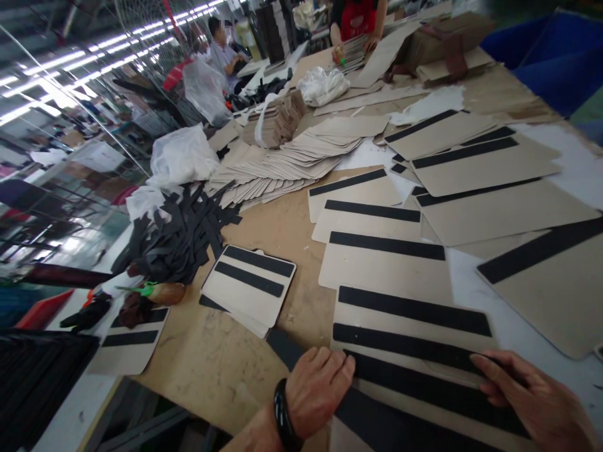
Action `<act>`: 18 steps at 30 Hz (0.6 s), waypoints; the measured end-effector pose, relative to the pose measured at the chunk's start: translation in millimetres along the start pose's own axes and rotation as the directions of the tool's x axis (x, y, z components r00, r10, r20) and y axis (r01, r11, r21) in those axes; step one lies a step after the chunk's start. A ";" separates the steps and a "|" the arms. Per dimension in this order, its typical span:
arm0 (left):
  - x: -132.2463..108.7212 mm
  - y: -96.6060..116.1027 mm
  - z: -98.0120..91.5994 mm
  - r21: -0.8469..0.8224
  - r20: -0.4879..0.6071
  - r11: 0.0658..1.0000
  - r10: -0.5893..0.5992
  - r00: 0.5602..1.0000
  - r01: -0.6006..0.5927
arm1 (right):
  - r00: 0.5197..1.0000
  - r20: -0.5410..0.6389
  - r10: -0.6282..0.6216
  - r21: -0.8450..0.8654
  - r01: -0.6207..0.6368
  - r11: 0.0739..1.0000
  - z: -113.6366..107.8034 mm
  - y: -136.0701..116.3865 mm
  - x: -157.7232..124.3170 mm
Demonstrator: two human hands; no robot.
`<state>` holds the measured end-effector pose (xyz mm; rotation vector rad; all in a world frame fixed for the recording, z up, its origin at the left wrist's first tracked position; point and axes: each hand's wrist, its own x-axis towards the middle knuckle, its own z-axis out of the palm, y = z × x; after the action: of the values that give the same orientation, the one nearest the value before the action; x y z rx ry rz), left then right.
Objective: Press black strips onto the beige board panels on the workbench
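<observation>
The card panels point(386, 267) are tan, each crossed by a black strip point(414, 309). The loose strips point(181, 235) in the heap are black too. The desk point(211, 358) is mottled brown. The wristband point(282, 414) is black, the plastic bags point(183, 154) white.

bright | ceiling tube lights, glare upper left | edges warped, blurred

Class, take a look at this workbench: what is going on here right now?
A person presses both hands flat on a black strip lying across a tan cardboard panel: left hand at one end, right hand at the other. More striped panels are spread over the table, beside a heap of loose black strips. Other workers sit at the far end.
</observation>
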<state>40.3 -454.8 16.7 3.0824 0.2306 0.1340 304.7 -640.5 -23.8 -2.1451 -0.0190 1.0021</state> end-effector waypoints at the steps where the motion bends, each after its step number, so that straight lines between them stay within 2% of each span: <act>1: 0.9 5.2 9.1 0.007 -0.007 1.000 -0.024 1.000 0.024 | 1.000 -0.012 0.010 0.005 -0.009 1.000 0.2 -1.6 -0.3; 4: 3.5 11.4 30.7 0.056 -0.008 0.996 -0.068 0.998 0.069 | 0.999 -0.026 0.036 0.042 -0.035 0.999 1.3 -7.9 -1.8; 6: 5.5 10.0 37.8 0.090 0.004 0.993 -0.072 0.997 0.072 | 0.998 -0.033 0.047 0.058 -0.045 0.997 1.8 -10.5 -2.6; 11: 9.4 5.3 40.0 0.088 0.039 0.991 -0.101 0.994 0.097 | 0.999 -0.045 -0.004 0.057 0.007 0.998 0.6 -2.9 1.2; 18: 9.1 5.5 41.3 0.092 0.048 0.992 -0.095 0.994 0.091 | 0.999 -0.035 0.035 0.040 -0.034 0.999 -0.4 10.0 6.9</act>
<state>53.8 -460.5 -23.3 3.1514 0.3879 0.0411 306.9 -645.7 -34.5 -2.1331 0.0549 0.9764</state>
